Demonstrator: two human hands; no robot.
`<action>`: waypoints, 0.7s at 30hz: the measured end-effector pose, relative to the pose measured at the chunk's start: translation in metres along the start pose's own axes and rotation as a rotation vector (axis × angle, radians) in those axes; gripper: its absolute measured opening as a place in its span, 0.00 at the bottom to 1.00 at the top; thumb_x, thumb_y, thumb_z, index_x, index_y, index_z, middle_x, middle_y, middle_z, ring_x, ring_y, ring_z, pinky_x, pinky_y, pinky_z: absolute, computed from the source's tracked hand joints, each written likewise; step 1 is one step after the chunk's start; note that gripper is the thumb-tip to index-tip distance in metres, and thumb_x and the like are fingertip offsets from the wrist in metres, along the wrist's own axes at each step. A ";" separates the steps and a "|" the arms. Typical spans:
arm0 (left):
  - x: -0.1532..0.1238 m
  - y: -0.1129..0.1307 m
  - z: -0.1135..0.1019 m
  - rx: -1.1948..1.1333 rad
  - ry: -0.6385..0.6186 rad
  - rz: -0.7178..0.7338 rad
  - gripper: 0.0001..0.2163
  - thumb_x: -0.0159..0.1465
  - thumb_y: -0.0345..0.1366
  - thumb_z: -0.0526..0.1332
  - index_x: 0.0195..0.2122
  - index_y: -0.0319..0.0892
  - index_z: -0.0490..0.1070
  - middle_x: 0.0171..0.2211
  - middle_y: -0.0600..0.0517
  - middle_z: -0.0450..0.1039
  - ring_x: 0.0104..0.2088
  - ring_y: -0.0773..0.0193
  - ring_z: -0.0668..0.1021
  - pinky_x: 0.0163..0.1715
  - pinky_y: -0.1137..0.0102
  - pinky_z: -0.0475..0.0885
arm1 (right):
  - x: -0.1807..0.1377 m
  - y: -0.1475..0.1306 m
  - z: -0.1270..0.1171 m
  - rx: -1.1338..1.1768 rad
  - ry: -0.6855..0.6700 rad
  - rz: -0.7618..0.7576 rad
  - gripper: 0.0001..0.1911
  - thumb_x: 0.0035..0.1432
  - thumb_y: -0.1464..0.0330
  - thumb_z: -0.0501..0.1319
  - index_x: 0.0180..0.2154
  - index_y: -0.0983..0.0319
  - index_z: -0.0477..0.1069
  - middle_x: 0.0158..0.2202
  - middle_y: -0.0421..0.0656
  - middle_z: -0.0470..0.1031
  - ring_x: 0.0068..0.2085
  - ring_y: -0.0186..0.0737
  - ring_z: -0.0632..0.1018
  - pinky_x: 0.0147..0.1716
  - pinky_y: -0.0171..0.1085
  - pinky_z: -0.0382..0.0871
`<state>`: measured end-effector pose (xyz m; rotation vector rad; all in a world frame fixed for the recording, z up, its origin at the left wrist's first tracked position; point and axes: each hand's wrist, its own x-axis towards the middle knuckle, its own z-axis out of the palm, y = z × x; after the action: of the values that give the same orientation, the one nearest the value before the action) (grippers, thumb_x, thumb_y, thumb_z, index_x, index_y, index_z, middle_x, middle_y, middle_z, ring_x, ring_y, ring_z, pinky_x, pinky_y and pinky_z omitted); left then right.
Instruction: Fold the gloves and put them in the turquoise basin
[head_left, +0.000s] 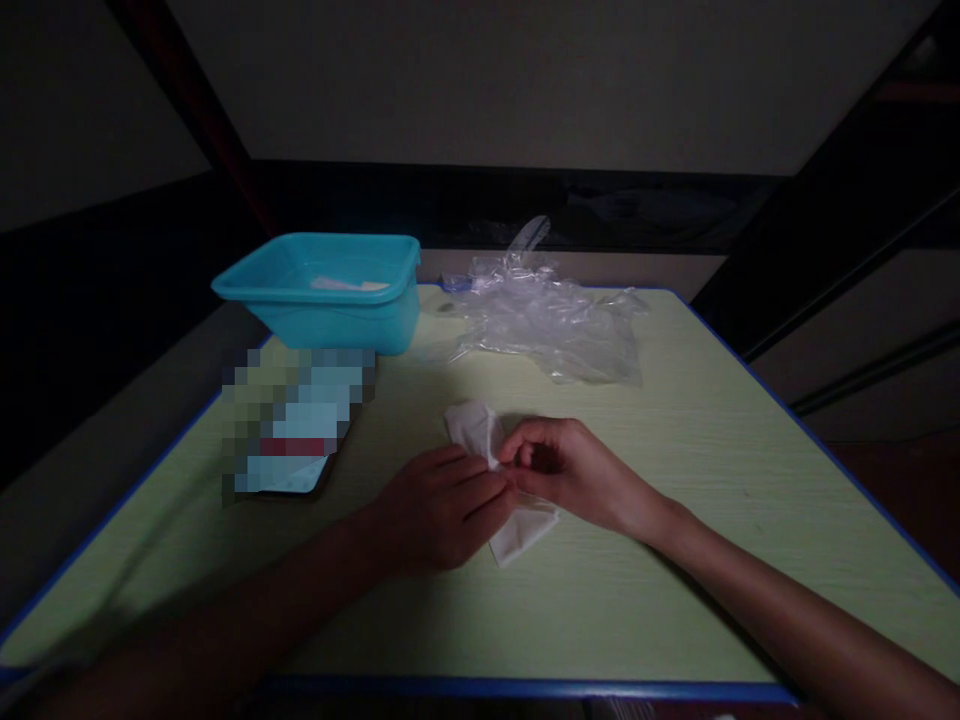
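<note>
A folded white sheet (472,427) is held by the curled left hand (446,505) and, just beside it, by the tightly pinched right hand (574,472), and may be creased by uneven pulling.

You are holding a thin, soft white piece (474,428) at its middle, over the pale green tabletop (660,620). Your left hand (450,505) is covering much of its near-left side, while your right hand (559,465) is pinching at its centre from the other side, fingertips meeting. The far end is spreading out beyond your knuckles, lightly creased and angled away to the left. The near end is showing below your fingers, looking flatter, with straight edges and a pointed corner, slanting to the right. Your fingers are hiding the middle, where it is looking gathered.
</note>
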<state>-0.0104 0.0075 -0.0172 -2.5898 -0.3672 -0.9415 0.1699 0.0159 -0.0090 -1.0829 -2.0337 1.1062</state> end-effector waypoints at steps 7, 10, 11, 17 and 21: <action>-0.002 -0.002 0.003 -0.066 0.003 -0.134 0.08 0.64 0.25 0.51 0.42 0.35 0.65 0.36 0.45 0.76 0.33 0.62 0.78 0.30 0.70 0.74 | -0.001 -0.003 0.004 -0.091 0.066 -0.075 0.10 0.46 0.82 0.58 0.24 0.62 0.63 0.22 0.34 0.62 0.24 0.28 0.64 0.23 0.29 0.57; -0.006 -0.003 0.009 -0.153 -0.069 -0.310 0.10 0.63 0.25 0.53 0.45 0.38 0.62 0.41 0.45 0.73 0.39 0.61 0.77 0.36 0.68 0.74 | -0.002 0.001 0.004 -0.051 0.081 -0.038 0.10 0.46 0.81 0.58 0.25 0.61 0.61 0.21 0.33 0.62 0.23 0.28 0.65 0.22 0.29 0.57; -0.007 -0.003 0.011 -0.190 -0.099 -0.389 0.10 0.62 0.26 0.53 0.45 0.39 0.61 0.40 0.46 0.72 0.38 0.61 0.77 0.36 0.67 0.74 | -0.002 0.003 0.004 -0.019 0.083 -0.022 0.11 0.46 0.81 0.58 0.26 0.61 0.61 0.21 0.33 0.63 0.23 0.28 0.65 0.21 0.29 0.57; -0.004 -0.004 0.012 -0.267 -0.223 -0.547 0.08 0.60 0.27 0.56 0.41 0.40 0.63 0.39 0.47 0.69 0.40 0.58 0.74 0.39 0.63 0.73 | -0.005 0.013 -0.001 0.220 0.000 0.026 0.11 0.44 0.77 0.62 0.30 0.61 0.62 0.26 0.36 0.68 0.25 0.29 0.69 0.23 0.29 0.61; 0.001 -0.004 0.009 -0.249 -0.319 -0.481 0.04 0.62 0.26 0.55 0.37 0.37 0.67 0.41 0.45 0.70 0.43 0.57 0.73 0.44 0.61 0.71 | -0.007 0.011 -0.005 0.242 -0.073 0.012 0.11 0.44 0.77 0.61 0.30 0.61 0.61 0.26 0.35 0.66 0.25 0.28 0.67 0.23 0.29 0.61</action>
<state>-0.0066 0.0151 -0.0220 -2.9514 -1.0576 -0.7472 0.1819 0.0152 -0.0165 -0.9460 -1.8896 1.3754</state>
